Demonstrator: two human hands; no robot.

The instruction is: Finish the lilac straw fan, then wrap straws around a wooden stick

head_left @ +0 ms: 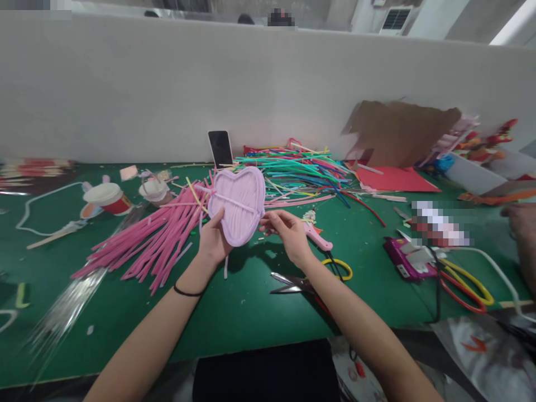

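A lilac heart (pixel 239 220) made of pipe cleaners is held up over the table, with a strip running across its face. My left hand (pixel 215 240) grips it from the lower left, thumb on the front and the other fingers hidden behind. Beside its right edge, my right hand (pixel 287 231) has thumb and fingers pinched together; what lies between them is too small to make out. A loose lilac pipe cleaner (pixel 226 268) hangs below the heart. Open scissors (pixel 293 283) with yellow and red handles lie under my right forearm. A pink glue gun (pixel 319 239) rests behind my right hand.
Pink pipe cleaners (pixel 138 245) spread left of the heart; multicoloured ones (pixel 293 167) are heaped behind. A phone (pixel 220 148) leans on the white partition (pixel 167 89). A paper cup (pixel 109 198) stands left. At right are a purple power strip (pixel 408 259), more scissors (pixel 469 285) and another person's hand (pixel 521 223).
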